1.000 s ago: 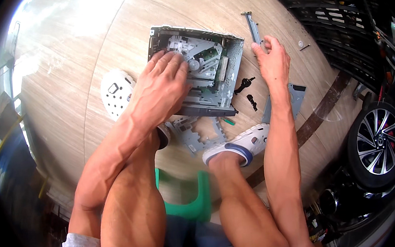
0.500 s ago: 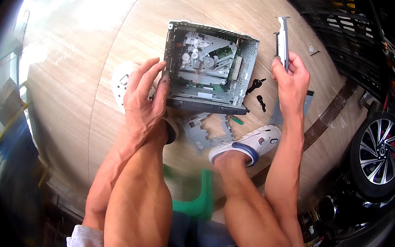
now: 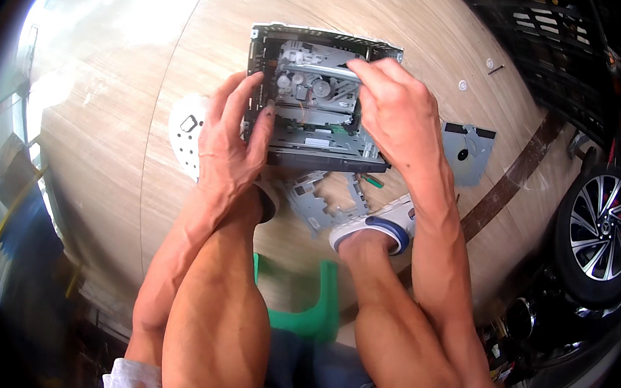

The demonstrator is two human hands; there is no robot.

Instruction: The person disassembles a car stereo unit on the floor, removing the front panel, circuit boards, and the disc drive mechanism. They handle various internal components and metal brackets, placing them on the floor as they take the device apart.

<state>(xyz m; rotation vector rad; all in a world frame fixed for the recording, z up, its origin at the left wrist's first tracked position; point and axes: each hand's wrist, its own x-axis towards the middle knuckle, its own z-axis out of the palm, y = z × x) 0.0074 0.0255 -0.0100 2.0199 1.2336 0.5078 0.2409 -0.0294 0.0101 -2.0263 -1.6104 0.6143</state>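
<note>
An opened metal case (image 3: 305, 119) of an electronic unit stands on the floor before me, showing white gears, grey plates and green circuit board inside. My left hand (image 3: 233, 134) grips its left wall, fingers on the outer rim and thumb at the inner side. Over the open case, my right hand (image 3: 400, 110) pinches a narrow silver metal bar (image 3: 321, 69), which lies crosswise above the gears. The right fingers hide one end of the bar and the case's right wall. A cut-out grey metal bracket (image 3: 312, 208) lies in front of the case.
A small green-handled tool (image 3: 373, 180) lies by the bracket. To the right are a grey plate (image 3: 475, 155) and a small round washer (image 3: 462, 86). White clogs (image 3: 186, 142), a green stool (image 3: 309, 319), a black crate (image 3: 523, 24) and a car wheel (image 3: 601, 226) surround the spot.
My right hand has swung left with the metal bar, from beside the case to over its inside, turning the bar from upright to crosswise. My left hand has closed further onto the wall.
</note>
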